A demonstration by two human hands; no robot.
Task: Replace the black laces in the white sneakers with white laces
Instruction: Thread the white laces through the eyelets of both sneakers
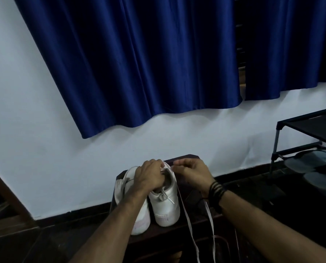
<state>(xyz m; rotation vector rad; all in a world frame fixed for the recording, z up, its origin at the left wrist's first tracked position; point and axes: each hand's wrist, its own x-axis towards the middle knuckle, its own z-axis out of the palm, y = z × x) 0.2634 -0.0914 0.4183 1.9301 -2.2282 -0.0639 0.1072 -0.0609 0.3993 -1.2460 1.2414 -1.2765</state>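
Observation:
Two white sneakers stand side by side on a small dark stool, heels toward me. My left hand grips the upper of the right sneaker around its lacing. My right hand pinches the white lace just beside the shoe's toe end. Two long strands of that lace hang down over the stool's front edge. The left sneaker is partly hidden under my left forearm. No black lace is clearly visible.
A white wall with a dark skirting runs behind the stool, and a blue curtain hangs above. At the right stands a black shoe rack with grey sandals on its lower shelf. The floor is dark.

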